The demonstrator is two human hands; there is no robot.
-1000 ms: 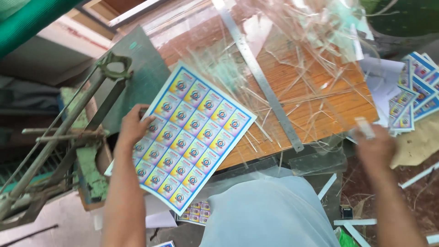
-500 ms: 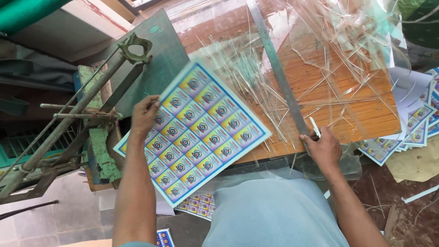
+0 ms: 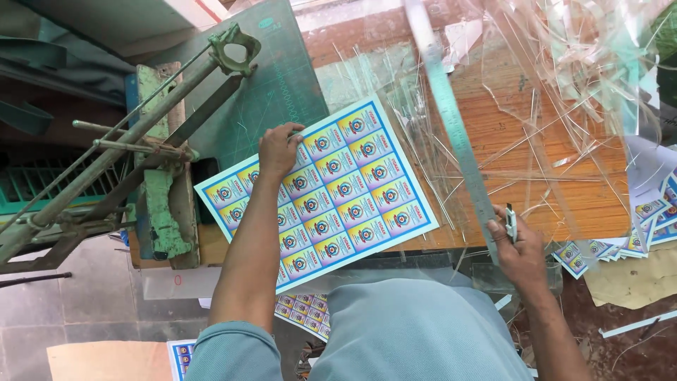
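Printed label sheet (image 3: 324, 192): one, blue-bordered, a grid of yellow and white labels; lies tilted on the wooden tabletop (image 3: 557, 197), its lower corner hanging past the near edge, its upper left part over the green cutting mat (image 3: 275, 85).

Left hand (image 3: 278, 149): palm down, fingers curled onto the sheet's upper left edge, pressing it flat.

Right hand (image 3: 518, 243): closed around a small cutter (image 3: 510, 224) and touching the near end of the long steel ruler (image 3: 451, 120), which runs diagonally up the tabletop, just right of the sheet and apart from it.

Open room: a bare strip of wood between sheet and ruler, crossed by thin clear offcut strips (image 3: 564, 63), which lie thickest toward the far right corner. Left of the sheet, the green lever cutter (image 3: 162, 169) closes off the tabletop's left edge. Cut labels (image 3: 656, 212) are heaped at the right edge.

Change since half a second ago: sheet and left hand lie about as they did; the right hand holds the same spot at the ruler's near end.
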